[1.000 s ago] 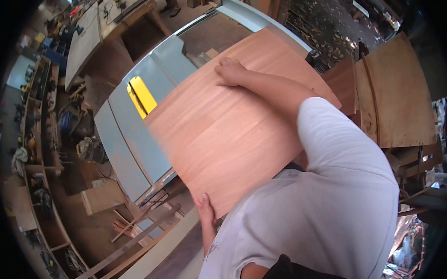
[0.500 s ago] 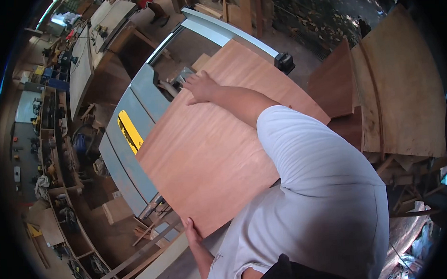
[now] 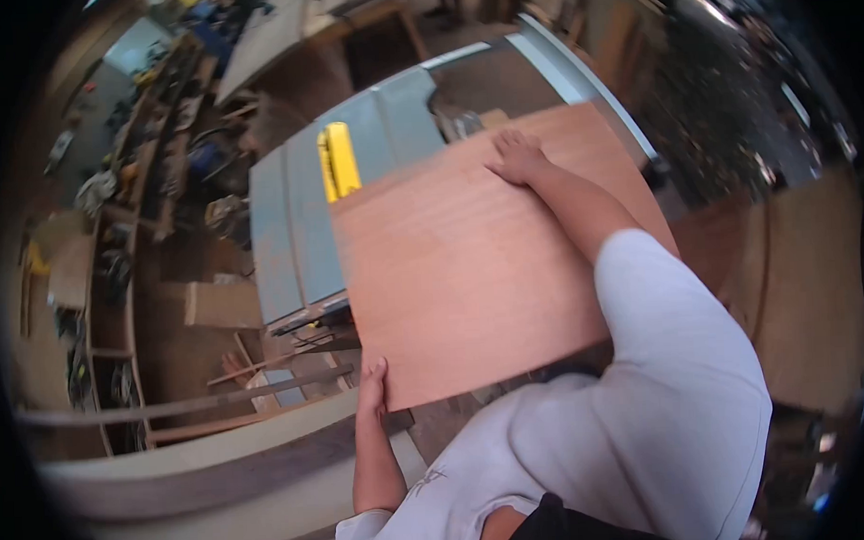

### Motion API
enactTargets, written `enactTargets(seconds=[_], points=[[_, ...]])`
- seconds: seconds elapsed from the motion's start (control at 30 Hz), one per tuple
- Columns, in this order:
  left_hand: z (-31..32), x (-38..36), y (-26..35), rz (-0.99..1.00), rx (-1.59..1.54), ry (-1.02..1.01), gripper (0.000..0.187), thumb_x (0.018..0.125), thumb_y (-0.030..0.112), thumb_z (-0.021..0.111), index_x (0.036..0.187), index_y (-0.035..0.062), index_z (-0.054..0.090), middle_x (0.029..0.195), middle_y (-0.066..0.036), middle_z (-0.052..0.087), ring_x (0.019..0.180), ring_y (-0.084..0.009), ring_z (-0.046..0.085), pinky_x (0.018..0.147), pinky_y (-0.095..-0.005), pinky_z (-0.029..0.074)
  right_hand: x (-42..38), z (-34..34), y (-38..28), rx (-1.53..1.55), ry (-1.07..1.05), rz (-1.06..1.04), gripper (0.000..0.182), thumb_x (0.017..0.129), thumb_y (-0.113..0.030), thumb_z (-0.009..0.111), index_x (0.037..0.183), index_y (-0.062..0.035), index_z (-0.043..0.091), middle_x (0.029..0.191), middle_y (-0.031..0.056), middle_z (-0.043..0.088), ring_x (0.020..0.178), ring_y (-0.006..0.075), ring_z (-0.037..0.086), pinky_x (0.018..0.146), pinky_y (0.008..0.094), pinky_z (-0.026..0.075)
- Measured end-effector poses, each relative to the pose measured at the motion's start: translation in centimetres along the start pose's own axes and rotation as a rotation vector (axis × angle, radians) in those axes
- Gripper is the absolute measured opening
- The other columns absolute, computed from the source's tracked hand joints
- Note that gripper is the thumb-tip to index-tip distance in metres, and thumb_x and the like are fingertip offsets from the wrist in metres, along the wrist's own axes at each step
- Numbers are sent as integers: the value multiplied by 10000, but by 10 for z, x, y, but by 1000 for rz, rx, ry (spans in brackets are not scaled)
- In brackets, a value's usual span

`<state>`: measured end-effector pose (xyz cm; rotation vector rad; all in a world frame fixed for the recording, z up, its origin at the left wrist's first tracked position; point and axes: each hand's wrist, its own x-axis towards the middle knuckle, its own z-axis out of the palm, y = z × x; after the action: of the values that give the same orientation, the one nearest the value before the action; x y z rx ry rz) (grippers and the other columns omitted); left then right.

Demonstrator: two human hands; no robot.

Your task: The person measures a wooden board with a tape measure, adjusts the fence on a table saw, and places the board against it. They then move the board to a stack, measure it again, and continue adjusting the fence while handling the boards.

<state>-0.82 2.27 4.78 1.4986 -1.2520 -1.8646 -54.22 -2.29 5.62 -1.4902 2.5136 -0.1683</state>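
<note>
A reddish-brown plywood panel (image 3: 470, 269) lies over the near right part of a table saw's blue-grey top (image 3: 302, 217). My left hand (image 3: 372, 382) grips the panel's near left corner, thumb on the upper face and the other fingers hidden below. Close to the far edge, my right hand (image 3: 518, 156) rests flat on the panel with fingers spread. A yellow insert plate (image 3: 341, 159) with a dark blade slot shows just beyond the panel's far left corner.
A pale metal rail (image 3: 582, 79) runs along the saw's far right side. Behind stands a wooden workbench (image 3: 295, 27). Cluttered shelving (image 3: 119, 309) fills the left, and large boards (image 3: 813, 285) lean at the right. Long planks (image 3: 219, 449) lie at the lower left.
The camera view has swung, so the saw and panel appear rotated and shifted right. Both hands keep about the same places on the panel.
</note>
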Motion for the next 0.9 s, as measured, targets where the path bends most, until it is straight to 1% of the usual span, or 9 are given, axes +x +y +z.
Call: enactTargets(seconds=[0.17,0.23,0.27,0.37,0.5,0.57,0.7,0.83,0.9], points=[[5,-2,2,-38,-70,-81,561,962,155,494,1458,97,237,1385,-122,448,1258,-234,447,1036,-365,376,-33,-11,-4,-32,-60,88,777,879,-598,450,1486,-169,223,1565,67,133,1442,266,105,1111,590,140],[-2,1,-4,36,-40,-69,571,965,152,487,1465,102,216,1399,-123,428,1261,-238,443,1038,-372,375,-49,-11,-8,-4,-87,87,825,847,-634,479,1487,-185,216,1565,67,125,1443,265,99,1110,599,131],[-4,2,-8,35,-37,-88,582,964,215,499,1467,129,219,1407,-101,421,1260,-238,435,1036,-378,365,-57,-13,-9,-13,-94,92,825,847,-634,479,1487,-185,216,1565,67,125,1443,265,99,1110,599,131],[-5,3,-9,69,-63,-117,577,964,195,495,1465,111,222,1403,-110,424,1256,-241,438,1040,-376,361,-65,-19,-19,-6,-147,113,899,796,-668,530,1486,-187,213,1565,65,115,1445,272,82,1100,623,133],[-2,8,-7,68,-52,-96,568,949,126,502,1453,76,246,1384,-135,444,1255,-235,448,1041,-356,366,-59,-18,-22,-53,-145,147,973,740,-687,596,1468,-141,252,1551,109,142,1434,303,118,1053,665,209],[-4,5,-6,28,-90,-100,563,944,129,515,1446,67,267,1369,-131,463,1250,-227,452,1042,-342,360,-57,-21,-22,-21,-147,144,975,728,-693,607,1442,-102,305,1539,132,181,1418,318,169,1062,634,236],[-5,9,-9,28,-159,-37,580,937,123,529,1450,66,264,1372,-127,463,1254,-209,444,1043,-327,353,-21,-11,-17,-194,-214,34,1004,701,-669,660,1370,24,376,1450,194,339,1344,356,320,1072,470,324],[-14,15,-18,84,-114,-81,590,938,105,520,1458,71,244,1394,-128,438,1265,-206,429,1051,-327,341,-2,-19,-61,-232,-452,113,1015,677,-654,695,1339,55,399,1383,237,406,1308,374,368,1066,443,333],[-11,19,-18,94,-88,-117,591,939,99,515,1460,73,239,1398,-127,432,1266,-207,426,1050,-326,339,-12,1,-67,-227,-78,-86,1040,637,-656,727,1333,49,413,1351,259,437,1281,383,400,1069,437,332]])
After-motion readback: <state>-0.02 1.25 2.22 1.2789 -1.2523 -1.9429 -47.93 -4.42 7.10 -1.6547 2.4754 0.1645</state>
